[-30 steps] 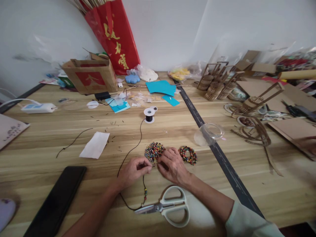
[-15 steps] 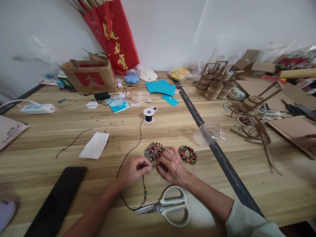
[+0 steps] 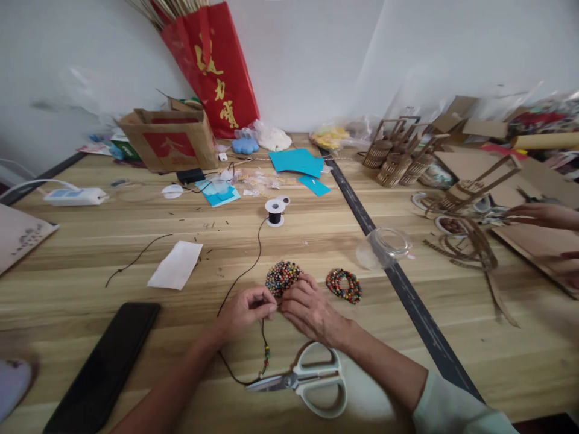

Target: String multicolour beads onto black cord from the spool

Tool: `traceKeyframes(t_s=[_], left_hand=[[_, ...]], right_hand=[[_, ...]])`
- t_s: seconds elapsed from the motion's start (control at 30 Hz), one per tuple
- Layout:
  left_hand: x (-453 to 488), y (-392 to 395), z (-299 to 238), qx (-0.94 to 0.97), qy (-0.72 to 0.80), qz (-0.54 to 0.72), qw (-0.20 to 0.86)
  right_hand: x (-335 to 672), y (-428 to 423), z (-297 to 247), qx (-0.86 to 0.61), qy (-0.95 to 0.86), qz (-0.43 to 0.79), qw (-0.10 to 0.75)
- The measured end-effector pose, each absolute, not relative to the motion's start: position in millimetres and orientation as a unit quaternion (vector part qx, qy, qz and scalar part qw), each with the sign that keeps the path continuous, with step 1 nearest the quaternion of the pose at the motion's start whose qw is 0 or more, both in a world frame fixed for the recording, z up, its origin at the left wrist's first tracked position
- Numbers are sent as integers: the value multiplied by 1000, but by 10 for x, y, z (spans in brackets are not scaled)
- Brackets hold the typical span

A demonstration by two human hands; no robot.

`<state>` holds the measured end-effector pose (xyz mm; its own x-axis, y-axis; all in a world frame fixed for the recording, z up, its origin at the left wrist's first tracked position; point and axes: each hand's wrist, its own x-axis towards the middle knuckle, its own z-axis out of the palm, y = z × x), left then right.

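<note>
My left hand (image 3: pixel 249 310) is closed in a pinch on a thin black cord (image 3: pixel 263 330), which hangs from its fingers with several coloured beads (image 3: pixel 266 355) strung low on it. Close by, my right hand (image 3: pixel 314 308) has its fingers bent together at my left fingertips; what they hold is hidden. Just beyond them lies a pile of small multicoloured beads (image 3: pixel 281 277), partly covered by my right fingers. A coil of strung beads (image 3: pixel 344 286) rests to the right. Nearer me are scissors (image 3: pixel 312 381) with pale handles, their blades touching the cord.
A spool of black cord (image 3: pixel 274 213) stands beyond the bead pile. To the left are a white paper (image 3: pixel 175 265) and a black phone (image 3: pixel 106 361). A clear round container (image 3: pixel 384 246) sits right. A co-worker's hand (image 3: pixel 543 214) is at far right, near small woven baskets (image 3: pixel 393 164).
My right hand has shifted slightly left, closer to my left fingertips. At far right, a co-worker's hand has come further in over the cardboard. The view has shifted slightly.
</note>
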<state>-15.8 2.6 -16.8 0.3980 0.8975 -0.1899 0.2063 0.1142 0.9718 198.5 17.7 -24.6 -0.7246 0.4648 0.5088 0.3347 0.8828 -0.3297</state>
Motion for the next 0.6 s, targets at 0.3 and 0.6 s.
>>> traceKeyframes(t_s=[0.3, 0.6], left_hand=[[-171, 34, -165, 562, 454, 316, 616], [-149, 11, -171, 581, 469, 297, 595]], right_hand=[[1985, 172, -259, -182, -941, 121, 258], [1992, 197, -267, -223, -916, 122, 310]])
